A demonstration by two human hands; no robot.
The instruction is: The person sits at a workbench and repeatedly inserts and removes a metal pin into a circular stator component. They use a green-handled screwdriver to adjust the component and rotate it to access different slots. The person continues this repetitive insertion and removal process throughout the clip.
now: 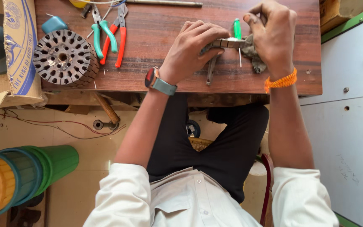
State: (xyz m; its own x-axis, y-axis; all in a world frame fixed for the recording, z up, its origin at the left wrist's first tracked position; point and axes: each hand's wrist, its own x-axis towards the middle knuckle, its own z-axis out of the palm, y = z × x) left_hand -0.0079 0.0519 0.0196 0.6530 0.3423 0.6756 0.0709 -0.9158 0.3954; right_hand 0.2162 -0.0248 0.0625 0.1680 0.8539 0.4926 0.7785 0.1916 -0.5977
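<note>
The left hand (196, 46) is gripping a metal piece (227, 43) while the right hand (272, 35) is pinching a grey rag (253, 56) against it on the table (160, 25)

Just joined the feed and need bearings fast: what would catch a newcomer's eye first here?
Both hands meet at the far edge of the wooden table: the left hand grips a small metal part, the right hand presses a grey cloth to it. Far left sits a round slotted metal core, with red and green pliers beside it.
</note>
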